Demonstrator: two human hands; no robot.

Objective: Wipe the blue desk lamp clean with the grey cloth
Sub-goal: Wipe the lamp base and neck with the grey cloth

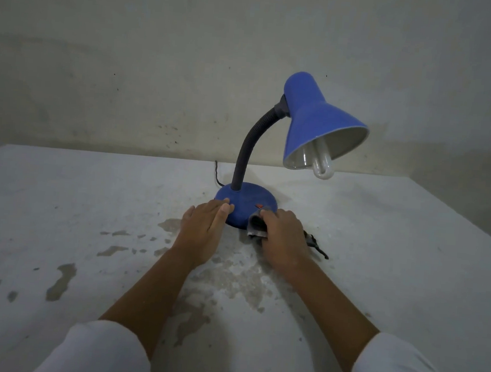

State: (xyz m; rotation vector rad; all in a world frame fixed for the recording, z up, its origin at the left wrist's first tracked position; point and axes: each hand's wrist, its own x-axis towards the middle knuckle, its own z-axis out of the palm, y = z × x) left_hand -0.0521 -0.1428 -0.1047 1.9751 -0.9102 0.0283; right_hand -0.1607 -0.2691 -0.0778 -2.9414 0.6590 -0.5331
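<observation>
Worn table, right hand clutching cloth

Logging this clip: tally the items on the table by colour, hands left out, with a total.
Blue: 1, the lamp, with a black neck and a white bulb
Grey: 1, the cloth under the right hand
Black: 1, a small dark thing behind that hand, too hidden to identify
Total: 3

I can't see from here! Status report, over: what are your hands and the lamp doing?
Left hand flat on lamp base. Right hand pressing cloth against base. Plug by right hand, not blocking. Over.
</observation>
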